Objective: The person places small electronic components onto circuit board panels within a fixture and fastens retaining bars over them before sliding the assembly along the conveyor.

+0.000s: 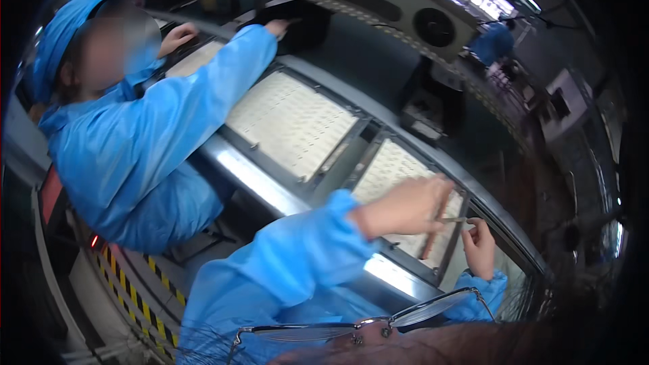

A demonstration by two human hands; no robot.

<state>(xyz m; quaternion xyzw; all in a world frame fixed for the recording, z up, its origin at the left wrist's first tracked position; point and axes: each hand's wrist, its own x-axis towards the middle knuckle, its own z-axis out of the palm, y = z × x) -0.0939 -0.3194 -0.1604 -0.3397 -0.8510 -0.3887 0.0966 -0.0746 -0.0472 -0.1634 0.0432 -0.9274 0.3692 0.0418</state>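
My left hand (405, 207) is over the right-hand pale tray (390, 170), which holds rows of small dark marks or parts. Its fingers are closed and smeared by motion. A narrow reddish-brown strip (430, 242) crosses the tray's right end beneath those fingers; I cannot tell whether they grip it. A small thin piece (454, 220) spans the gap between my two hands, too blurred to name. My right hand (480, 251) is curled at the tray's right edge, its fingertips pinched together at that piece's end.
A second pale tray (293, 125) sits to the left in the same dark frame. A co-worker in a blue coat (128, 149) reaches across the line at left. A bright metal rail (253, 174) runs along the near side. A panel with round openings (378, 3) stands beyond.
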